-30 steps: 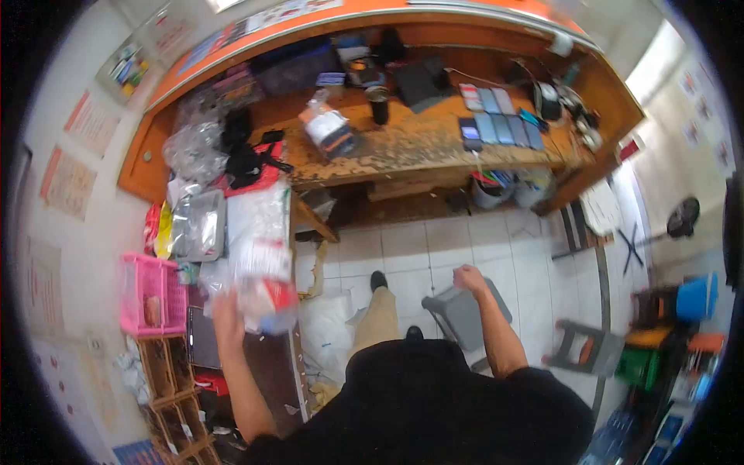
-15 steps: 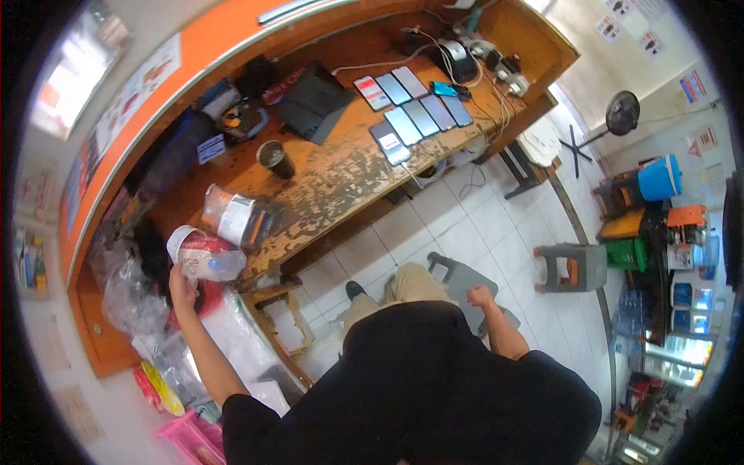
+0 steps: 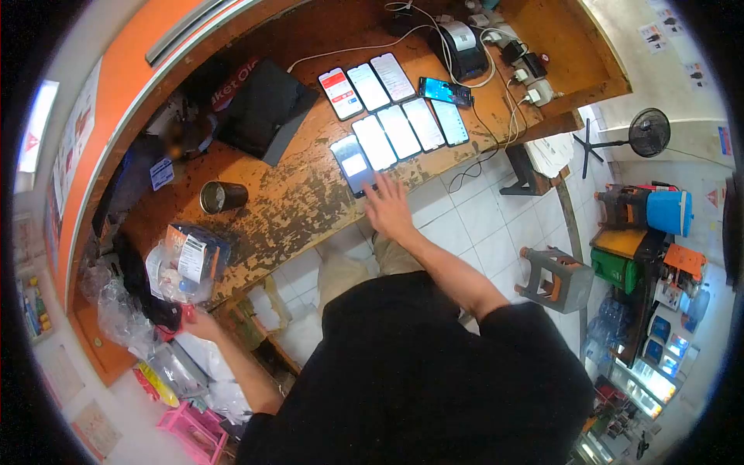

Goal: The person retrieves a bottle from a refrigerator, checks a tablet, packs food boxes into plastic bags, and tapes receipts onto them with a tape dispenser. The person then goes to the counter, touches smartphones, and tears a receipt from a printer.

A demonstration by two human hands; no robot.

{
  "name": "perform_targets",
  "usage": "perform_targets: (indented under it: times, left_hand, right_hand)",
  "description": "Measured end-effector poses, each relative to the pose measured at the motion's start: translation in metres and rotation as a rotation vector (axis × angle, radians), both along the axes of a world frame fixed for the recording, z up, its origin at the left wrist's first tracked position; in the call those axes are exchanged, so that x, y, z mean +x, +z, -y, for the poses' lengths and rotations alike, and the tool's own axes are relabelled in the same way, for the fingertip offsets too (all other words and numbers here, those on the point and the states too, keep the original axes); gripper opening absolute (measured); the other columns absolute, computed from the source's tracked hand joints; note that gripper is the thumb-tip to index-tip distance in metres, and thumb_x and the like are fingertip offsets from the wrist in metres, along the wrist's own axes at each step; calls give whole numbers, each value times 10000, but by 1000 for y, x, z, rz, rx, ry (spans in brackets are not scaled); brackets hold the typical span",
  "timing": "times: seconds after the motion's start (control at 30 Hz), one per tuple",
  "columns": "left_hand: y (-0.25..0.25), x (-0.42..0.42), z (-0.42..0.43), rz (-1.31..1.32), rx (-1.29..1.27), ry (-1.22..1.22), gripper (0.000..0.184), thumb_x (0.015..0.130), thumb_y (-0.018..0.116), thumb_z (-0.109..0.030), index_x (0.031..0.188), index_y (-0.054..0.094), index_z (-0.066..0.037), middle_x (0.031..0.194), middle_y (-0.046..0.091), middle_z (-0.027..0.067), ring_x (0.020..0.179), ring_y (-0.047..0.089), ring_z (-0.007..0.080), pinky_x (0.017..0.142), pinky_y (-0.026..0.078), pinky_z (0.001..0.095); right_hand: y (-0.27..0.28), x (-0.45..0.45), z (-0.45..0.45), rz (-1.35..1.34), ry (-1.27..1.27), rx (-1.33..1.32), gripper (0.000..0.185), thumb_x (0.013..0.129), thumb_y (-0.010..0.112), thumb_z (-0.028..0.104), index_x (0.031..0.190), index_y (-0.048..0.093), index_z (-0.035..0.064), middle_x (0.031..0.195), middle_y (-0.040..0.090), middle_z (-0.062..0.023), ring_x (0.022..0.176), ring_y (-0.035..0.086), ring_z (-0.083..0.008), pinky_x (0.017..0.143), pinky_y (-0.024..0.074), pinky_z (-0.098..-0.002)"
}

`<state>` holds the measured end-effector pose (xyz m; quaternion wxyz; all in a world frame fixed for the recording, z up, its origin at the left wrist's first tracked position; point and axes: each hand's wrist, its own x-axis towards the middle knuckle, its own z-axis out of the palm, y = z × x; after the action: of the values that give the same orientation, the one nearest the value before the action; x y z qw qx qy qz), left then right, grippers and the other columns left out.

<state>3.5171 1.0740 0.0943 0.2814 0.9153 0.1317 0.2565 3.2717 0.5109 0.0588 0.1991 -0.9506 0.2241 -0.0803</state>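
Note:
My right hand [image 3: 390,208] reaches over the table's front edge with its fingers spread, the fingertips at the lower end of a lit phone [image 3: 353,164]. That phone is the leftmost of the front row, beside several more lit phones [image 3: 400,132]. Another phone [image 3: 446,91] with a blue screen lies crosswise behind them at the right. At the left end, my left hand [image 3: 203,325] is low beside a small red item [image 3: 187,313] and a clear plastic-wrapped package [image 3: 183,287]; its fingers are too unclear to show a grip.
A dark cup [image 3: 223,197] and a labelled package [image 3: 197,252] rest on the worn wooden table [image 3: 298,205]. Behind are a black box-like item [image 3: 266,112], a small printer [image 3: 459,50] and chargers with cables [image 3: 531,77]. A grey stool [image 3: 558,277] and a fan [image 3: 649,133] stand right.
My right hand has moved from beside my body to the front-row phone, fingers now spread. My left hand has shifted slightly down, away from the wrapped package. The view has moved closer to the table.

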Motion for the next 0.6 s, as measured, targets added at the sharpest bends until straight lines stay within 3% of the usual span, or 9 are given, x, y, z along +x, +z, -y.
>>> perform_targets:
  times: [0.07, 0.13, 0.2, 0.3, 0.37, 0.4, 0.47, 0.53, 0.6]
  left_hand:
    - [-24, -48, 26, 27, -118, -125, 464, 888, 655, -145, 1263, 518, 92, 1221, 607, 237, 1020, 626, 333, 955, 493, 422]
    - [-42, -93, 68, -262, -336, -15, 454, 961, 624, -190, 1329, 520, 55, 1289, 586, 243, 1188, 568, 344, 1028, 437, 408]
    - [-69, -128, 100, -420, -150, -26, 475, 927, 617, -143, 1348, 509, 48, 1308, 567, 222, 1190, 559, 334, 1023, 443, 414]
    - [-92, -160, 161, -612, -142, -155, 517, 892, 629, -96, 1369, 486, 42, 1274, 574, 201, 1150, 576, 318, 961, 486, 405]
    - [-111, -174, 197, -644, -173, -238, 540, 882, 633, -78, 1388, 472, 23, 1245, 582, 184, 1087, 605, 313, 912, 509, 385]
    - [-95, -169, 214, -802, -95, -263, 528, 911, 626, -94, 1408, 462, -24, 1183, 592, 142, 974, 642, 285, 841, 517, 339]
    - [-105, -164, 219, -860, -434, -205, 490, 938, 612, -127, 1401, 470, -50, 1174, 596, 122, 924, 652, 253, 803, 510, 327]
    - [-102, -160, 216, -934, -740, -85, 421, 976, 583, -195, 1368, 491, -71, 1154, 598, 85, 911, 652, 197, 728, 500, 325]
    - [-84, -162, 229, -927, -722, -74, 411, 977, 578, -203, 1361, 493, -82, 1141, 604, 77, 906, 650, 193, 704, 494, 323]
  right_hand:
    - [2, 29, 18, -39, 98, -53, 552, 938, 595, 299, 1445, 491, 106, 1585, 318, -178, 1465, 292, -362, 1144, 225, -665]
    - [-5, 41, 27, -85, 127, -72, 554, 950, 570, 328, 1452, 486, 109, 1596, 297, -176, 1479, 266, -352, 1140, 207, -684]
    - [-9, 47, 32, -103, 156, -81, 556, 961, 555, 342, 1460, 479, 109, 1613, 259, -174, 1499, 225, -338, 1133, 192, -704]
    - [-8, 54, 34, -186, 148, -36, 554, 967, 547, 347, 1458, 479, 99, 1609, 266, -177, 1504, 214, -338, 1137, 190, -698]
    - [8, 61, 49, -174, 146, 12, 557, 958, 571, 336, 1448, 483, 87, 1604, 274, -179, 1487, 247, -363, 1157, 224, -640]
    - [11, 66, 62, -128, 136, 44, 559, 954, 579, 331, 1446, 484, 84, 1601, 282, -183, 1477, 265, -374, 1163, 243, -609]
    - [51, 69, 93, -76, 73, 244, 578, 934, 634, 270, 1442, 471, 49, 1576, 327, -201, 1430, 354, -398, 1164, 325, -483]
    - [40, 61, 152, 201, -55, 353, 594, 914, 672, 205, 1437, 462, 18, 1541, 378, -224, 1410, 390, -396, 1147, 358, -437]
    - [15, 58, 243, 351, -234, 281, 525, 888, 696, 143, 1358, 521, -15, 1381, 536, -262, 1307, 502, -413, 1088, 417, -440]
